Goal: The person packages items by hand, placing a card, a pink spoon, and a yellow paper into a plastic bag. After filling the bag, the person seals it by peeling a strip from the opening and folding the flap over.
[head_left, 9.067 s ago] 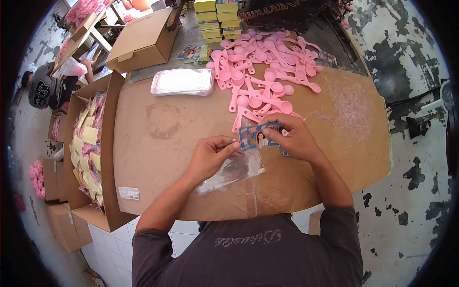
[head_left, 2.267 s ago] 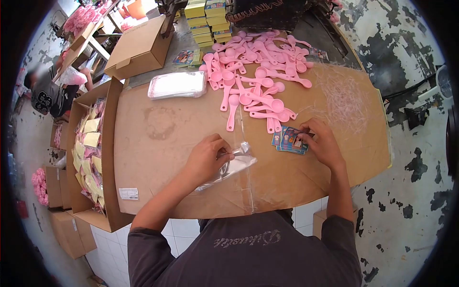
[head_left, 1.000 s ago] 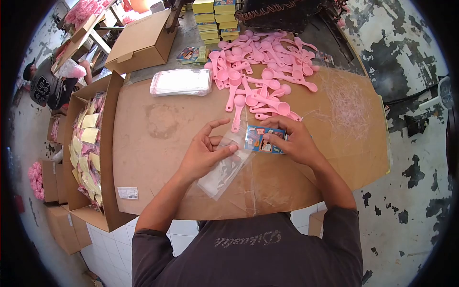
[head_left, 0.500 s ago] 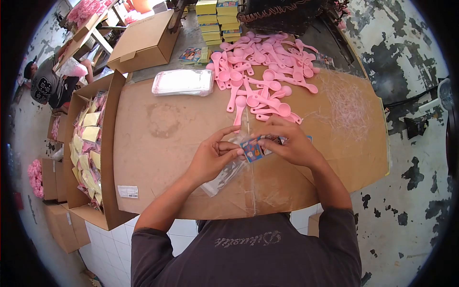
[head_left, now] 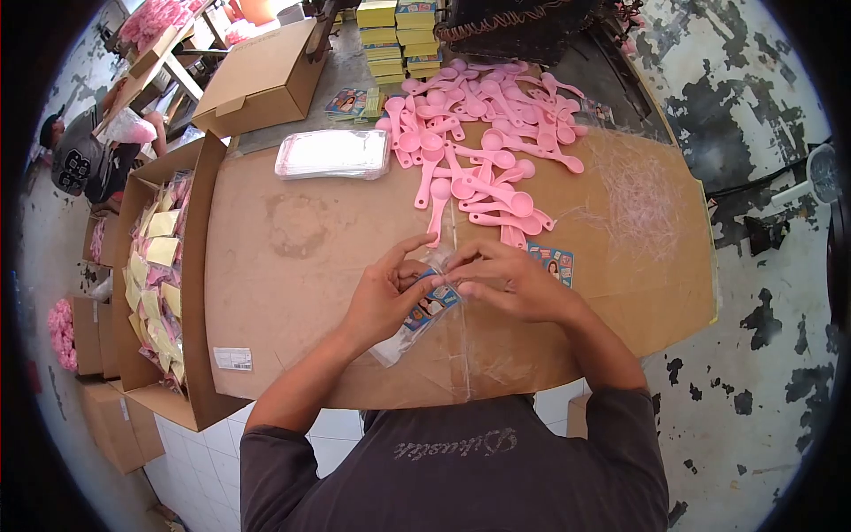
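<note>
While clamping left hand (head_left: 381, 297) fingers on clear bag (head_left: 390, 351) with overlapping printed card (head_left: 432, 304), bends right hand (head_left: 517, 282) fingers alongside, cannot tell whether gripping

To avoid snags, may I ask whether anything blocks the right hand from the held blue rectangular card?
Nothing visible blocks the right hand from the card; whether the clear plastic bag covers it is unclear.

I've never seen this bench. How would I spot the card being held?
On the cardboard-covered table, find the left hand and right hand. Between them is a small blue printed card. Unlike the other card lying beyond the right hand, it slants against clear plastic.
</note>
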A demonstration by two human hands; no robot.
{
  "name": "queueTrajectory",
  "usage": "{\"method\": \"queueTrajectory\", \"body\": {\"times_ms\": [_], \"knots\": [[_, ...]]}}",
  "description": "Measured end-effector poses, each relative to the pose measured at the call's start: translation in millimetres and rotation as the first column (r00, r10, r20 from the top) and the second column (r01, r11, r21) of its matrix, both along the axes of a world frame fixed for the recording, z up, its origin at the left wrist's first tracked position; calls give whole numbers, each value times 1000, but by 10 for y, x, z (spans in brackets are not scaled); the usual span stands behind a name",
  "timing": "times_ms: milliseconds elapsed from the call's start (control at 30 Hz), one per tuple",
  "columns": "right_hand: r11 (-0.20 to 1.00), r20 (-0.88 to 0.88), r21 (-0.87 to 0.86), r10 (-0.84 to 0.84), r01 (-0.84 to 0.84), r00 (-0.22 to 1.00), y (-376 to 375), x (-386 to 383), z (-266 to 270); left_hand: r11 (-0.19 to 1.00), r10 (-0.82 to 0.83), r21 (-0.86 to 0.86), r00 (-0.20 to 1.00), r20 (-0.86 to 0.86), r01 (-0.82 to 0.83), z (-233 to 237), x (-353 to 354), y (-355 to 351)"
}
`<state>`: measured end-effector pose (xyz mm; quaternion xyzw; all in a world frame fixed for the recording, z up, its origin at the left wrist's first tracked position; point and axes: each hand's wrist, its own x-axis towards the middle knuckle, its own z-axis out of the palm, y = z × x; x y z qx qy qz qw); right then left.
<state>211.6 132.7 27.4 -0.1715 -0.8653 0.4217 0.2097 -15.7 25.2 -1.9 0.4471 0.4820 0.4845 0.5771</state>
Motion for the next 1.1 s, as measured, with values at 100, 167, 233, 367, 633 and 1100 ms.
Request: {"method": "queueTrajectory", "body": {"times_ms": [100,167,233,367,633,1100], "knots": [[948,-12,249,-200,196,980,273,34,-172,1000,22,9,1000,1,-22,-63,-6,12],[848,9,424,-354,317,935,527,39,-217,999,38,-15,999,21,-38,-31,-8,29],[727,56,609,-437,317,897,703,34,-205,999,9,-36,1000,15,-8,-51,-38,28],[724,122,644,-415,247,901,739,-55,-159,999,54,-13,994,91,-53,-100,-60,32],[781,-195,-603,-337,159,921,138,-220,118,999,11,-38,995,101,-7,-109,-28,20],[966,-200,-210,-196,154,960,-17,-204,-165,999,20,-36,983,182,-14,-184,-18,23]]}}
